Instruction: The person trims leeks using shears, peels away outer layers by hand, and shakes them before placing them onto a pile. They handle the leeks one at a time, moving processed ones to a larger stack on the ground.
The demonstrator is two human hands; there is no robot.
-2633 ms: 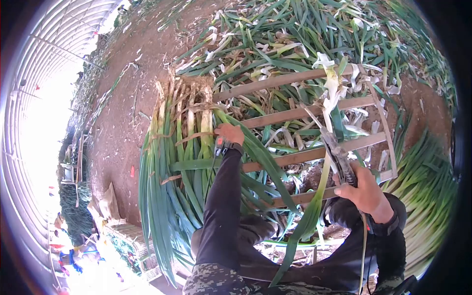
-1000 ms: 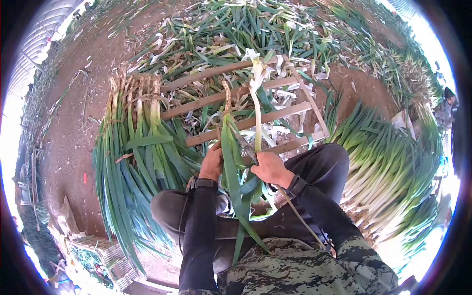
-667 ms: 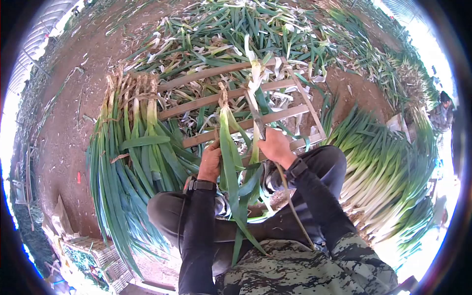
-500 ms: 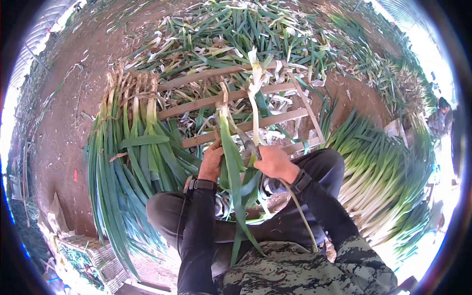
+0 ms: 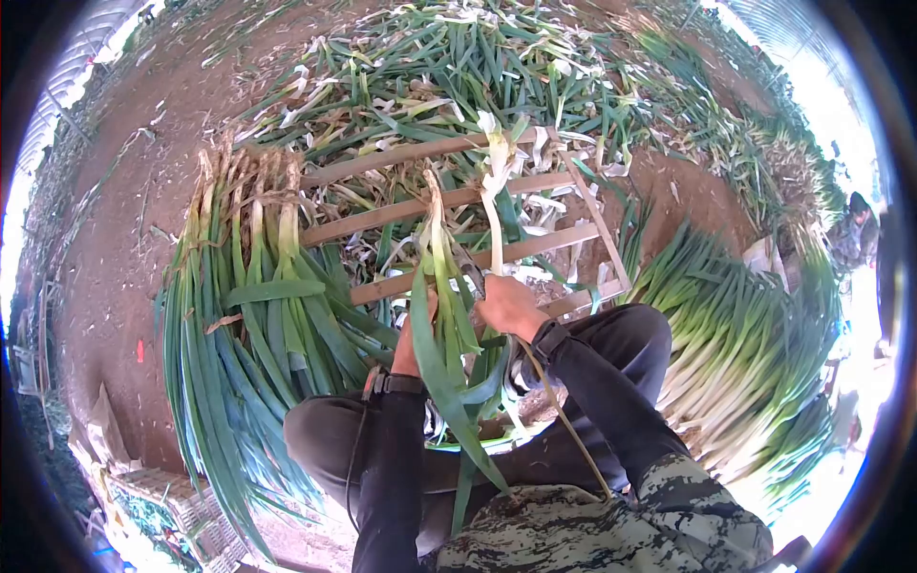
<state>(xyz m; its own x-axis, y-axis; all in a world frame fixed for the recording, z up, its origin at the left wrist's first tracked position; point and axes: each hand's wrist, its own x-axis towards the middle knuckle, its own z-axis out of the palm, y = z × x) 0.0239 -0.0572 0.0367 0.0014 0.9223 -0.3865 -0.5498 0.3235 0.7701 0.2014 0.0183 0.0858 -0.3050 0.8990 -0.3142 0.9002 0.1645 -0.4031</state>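
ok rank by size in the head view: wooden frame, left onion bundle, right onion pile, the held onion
1. left green onion bundle
2. wooden slat frame and right trimmed green onion pile: alike, lens bends edges, so unranked
3. single green onion in the left hand; right hand grips a dark tool

Looks like a vegetable farm under a tunnel greenhouse. Shows a bare soil floor [image 5: 115,248], arched roof ribs [image 5: 72,81], and heaps of harvested green onions [image 5: 755,353] around a wooden rack [image 5: 535,181].

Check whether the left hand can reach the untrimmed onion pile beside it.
Probably yes: the untrimmed pile lies close beside the left hand with nothing between. But that hand grips the onion stalk, so it would need to let go first.
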